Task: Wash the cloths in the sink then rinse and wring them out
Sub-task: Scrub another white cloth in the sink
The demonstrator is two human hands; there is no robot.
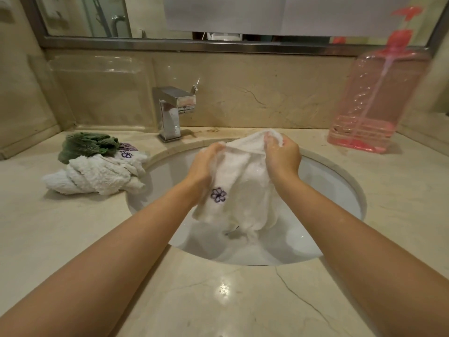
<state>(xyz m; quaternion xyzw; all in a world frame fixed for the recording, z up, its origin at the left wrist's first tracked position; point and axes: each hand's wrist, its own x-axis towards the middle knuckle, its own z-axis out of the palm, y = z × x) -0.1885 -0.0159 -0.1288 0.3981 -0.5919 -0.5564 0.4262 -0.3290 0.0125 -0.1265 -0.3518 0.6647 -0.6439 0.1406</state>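
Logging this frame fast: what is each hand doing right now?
Left hand: grips the white cloth at its upper left edge.
Right hand: grips the same cloth's top corner.

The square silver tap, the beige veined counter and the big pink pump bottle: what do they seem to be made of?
The square silver tap looks like polished or chromed metal, since it mirrors its surroundings. The beige veined counter seems to be polished marble or similar stone: dark veins, a glossy light spot. The big pink pump bottle appears to be clear tinted plastic; its tube shows through the wall.

marble counter [218,300], cloth pile [97,171], pink bottle [374,98]
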